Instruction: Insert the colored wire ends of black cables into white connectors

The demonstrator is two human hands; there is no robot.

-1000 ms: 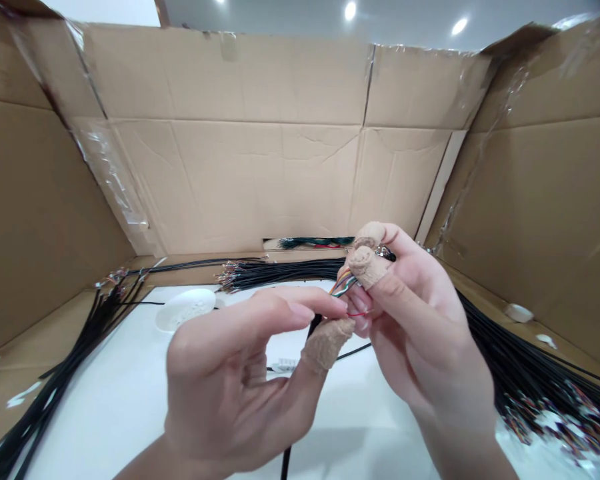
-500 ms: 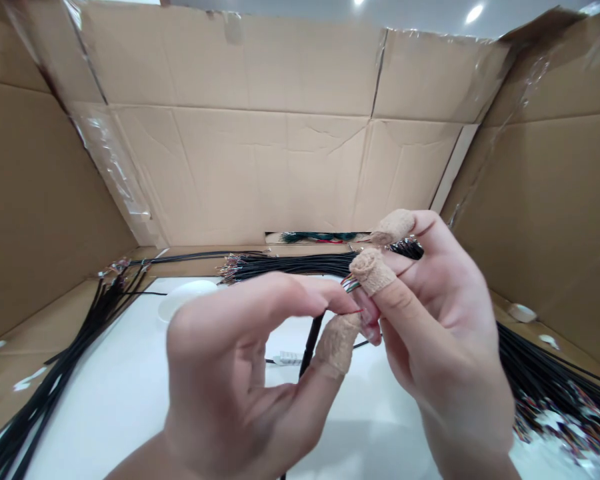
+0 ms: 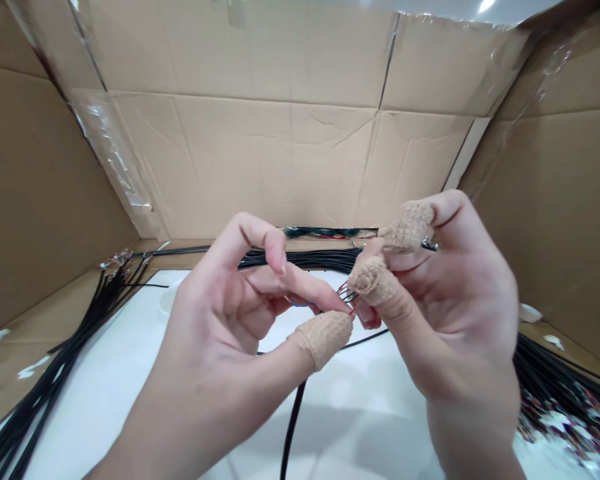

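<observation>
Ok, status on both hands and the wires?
Left hand pinching red wire. Right hand pinching colored wires, partly hidden. Black cable below left hand. No obstruction visible between hands.

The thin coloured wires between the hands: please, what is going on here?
A person's right hand pinches thin multicoloured wires near its tan-wrapped thumb. The left hand appears to hold a thin red wire between thumb and finger. A round black cable shows below the left hand, with long black cable bundles at both sides.
</observation>
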